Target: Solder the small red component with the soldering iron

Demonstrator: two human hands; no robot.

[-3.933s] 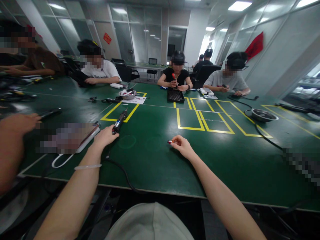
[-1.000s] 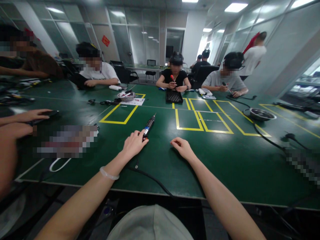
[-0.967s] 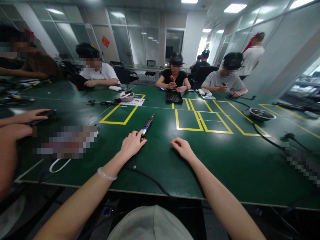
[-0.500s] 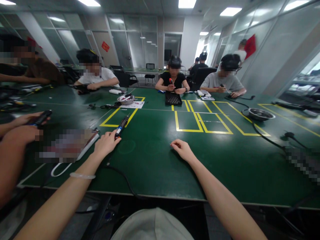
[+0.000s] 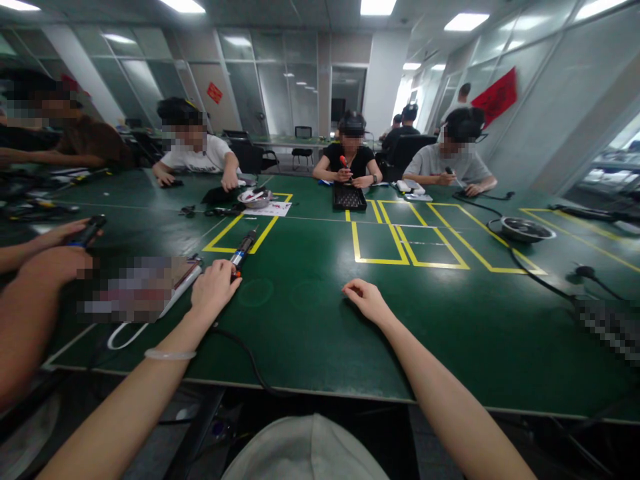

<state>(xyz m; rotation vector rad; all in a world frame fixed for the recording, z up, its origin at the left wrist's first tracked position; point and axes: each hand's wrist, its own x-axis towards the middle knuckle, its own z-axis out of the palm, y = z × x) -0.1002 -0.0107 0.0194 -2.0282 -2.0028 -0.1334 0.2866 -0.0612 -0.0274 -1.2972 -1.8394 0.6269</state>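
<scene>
My left hand (image 5: pixel 214 288) is closed round the handle of a corded electric screwdriver (image 5: pixel 242 251) that lies on the green table (image 5: pixel 310 320), its tip pointing away toward a yellow taped rectangle (image 5: pixel 246 230). The tool's black cable (image 5: pixel 245 353) runs back over the table's near edge. My right hand (image 5: pixel 364 300) rests on the table to the right with its fingers curled in; whatever is inside them is hidden.
A co-worker's arms (image 5: pixel 35 280) reach in from the left, one hand on a dark tool. Other people sit along the far side with a black tray (image 5: pixel 349 197). A metal bowl (image 5: pixel 527 230) and cables lie at the right.
My left hand carried the screwdriver from the table's middle back to the left and now holds it by the taped rectangle. My right hand has stayed put.
</scene>
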